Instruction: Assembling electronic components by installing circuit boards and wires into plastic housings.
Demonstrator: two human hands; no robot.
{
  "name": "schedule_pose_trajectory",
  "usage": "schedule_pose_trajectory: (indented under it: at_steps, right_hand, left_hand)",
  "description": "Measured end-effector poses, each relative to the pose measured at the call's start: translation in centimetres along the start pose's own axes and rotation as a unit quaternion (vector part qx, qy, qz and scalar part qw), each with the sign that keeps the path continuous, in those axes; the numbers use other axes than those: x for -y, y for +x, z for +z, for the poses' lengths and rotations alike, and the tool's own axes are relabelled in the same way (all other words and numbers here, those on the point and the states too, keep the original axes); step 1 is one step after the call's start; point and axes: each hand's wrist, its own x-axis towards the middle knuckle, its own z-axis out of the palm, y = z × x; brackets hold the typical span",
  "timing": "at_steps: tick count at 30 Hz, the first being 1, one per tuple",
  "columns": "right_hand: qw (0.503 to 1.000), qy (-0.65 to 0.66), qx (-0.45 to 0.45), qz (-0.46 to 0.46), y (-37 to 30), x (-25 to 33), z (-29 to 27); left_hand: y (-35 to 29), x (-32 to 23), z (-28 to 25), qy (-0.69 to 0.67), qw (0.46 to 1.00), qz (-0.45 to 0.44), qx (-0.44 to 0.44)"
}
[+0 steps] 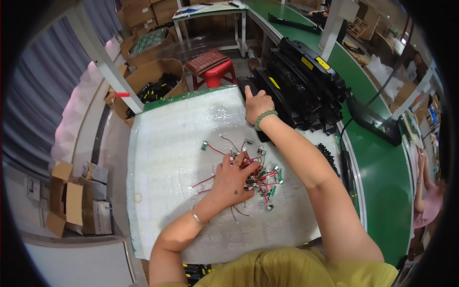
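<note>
My left hand (233,181) lies over a tangled pile of small green circuit boards (272,181) with red and black wires and white plugs. Its fingers are spread and touch the pile, partly hiding it. Farther off, my right hand (259,106) is at the near-left end of a stack of long black plastic housings (300,79). The thumb points away and the other fingers curl over the edge of one black housing (262,135). How firmly they grip it is partly hidden by the hand.
A white, plastic-covered mat (167,158) covers the table. Behind it stand a red stool (217,74) and a cardboard bin (167,69) of black parts. A green conveyor (382,191) runs along the right, with another person (430,203) beyond. A rubber band (138,197) lies at the mat's left.
</note>
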Motion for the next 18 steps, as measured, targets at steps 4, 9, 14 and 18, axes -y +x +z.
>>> schedule_pose_trajectory:
  at_steps: [4,9,14,18]
  right_hand:
    - [0.997,0.074,-0.008,-0.013,-0.6,-0.4,-1.2]
    - [0.992,0.103,-0.044,-0.050,-1.7,0.0,0.3]
    - [0.988,0.153,0.024,0.011,-0.7,0.3,0.4]
    - [0.978,0.195,0.064,-0.038,-1.2,-0.9,-1.1]
  left_hand:
    - [0.6,0.0,0.1,0.012,1.000,0.003,-0.002]
    - [0.6,0.1,0.4,0.023,1.000,0.006,-0.015]
    - [0.8,-0.2,0.5,0.030,0.999,-0.003,-0.034]
    - [0.9,-0.2,0.5,0.024,0.999,0.005,-0.042]
